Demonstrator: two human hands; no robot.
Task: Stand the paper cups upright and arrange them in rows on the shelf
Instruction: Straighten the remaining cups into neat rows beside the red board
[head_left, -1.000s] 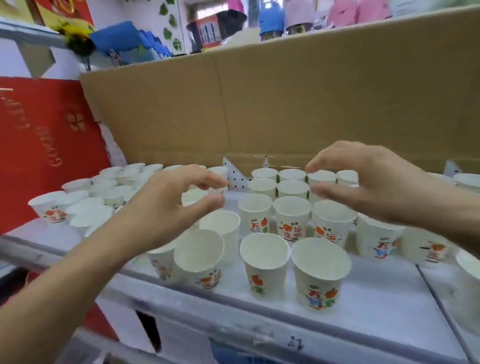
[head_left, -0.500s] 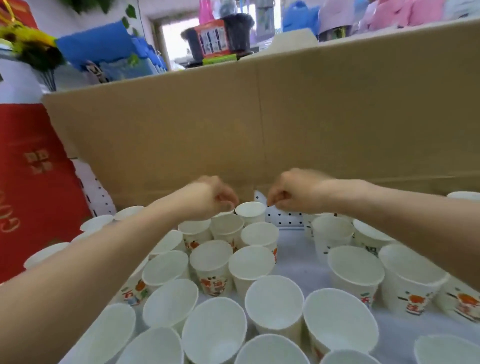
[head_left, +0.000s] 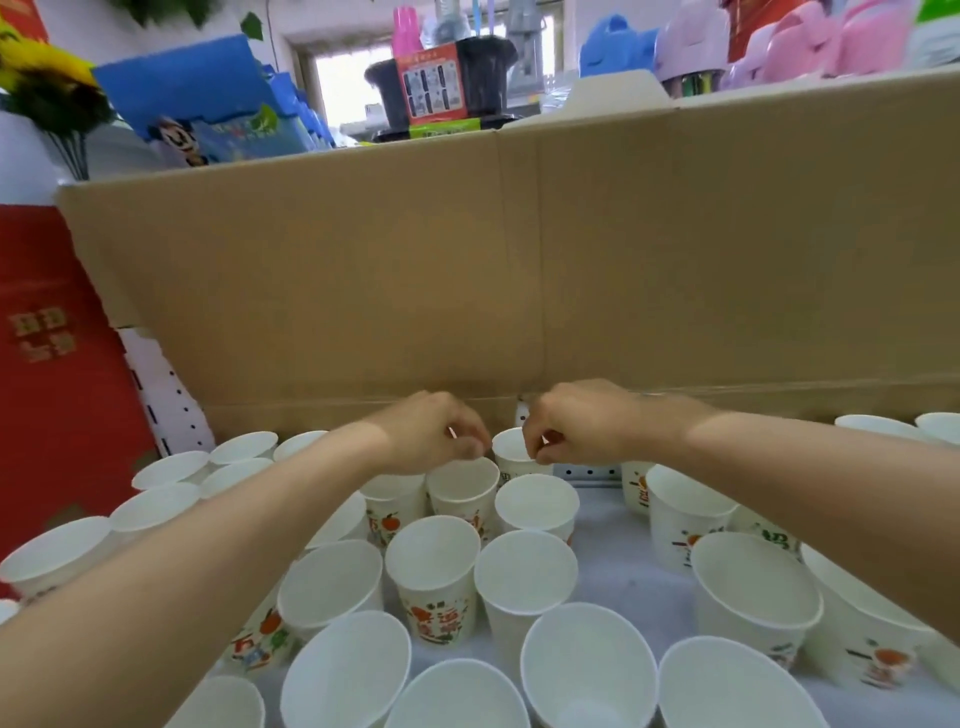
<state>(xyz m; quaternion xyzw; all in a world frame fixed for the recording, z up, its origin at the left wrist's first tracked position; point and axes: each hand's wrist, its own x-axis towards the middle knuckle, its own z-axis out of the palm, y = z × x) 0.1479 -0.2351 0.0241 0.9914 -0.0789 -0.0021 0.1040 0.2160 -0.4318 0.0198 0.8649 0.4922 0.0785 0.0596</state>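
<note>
While reaching over paper cups on the shelf, pinching the rear cup with the right hand, curling the left hand beside it, hold unclear.

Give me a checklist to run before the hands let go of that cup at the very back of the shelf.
1. back cup upright: ok, its mouth faces up.
2. right hand grip: ok, fingertips pinch the back cup's rim.
3. left hand grip: cannot tell, curled fingers hide any contact.
4. Base flat on the shelf: cannot tell, the cups in front hide it.
5. cups in front upright: ok.
6. Gap to the cardboard behind: cannot tell.
</note>
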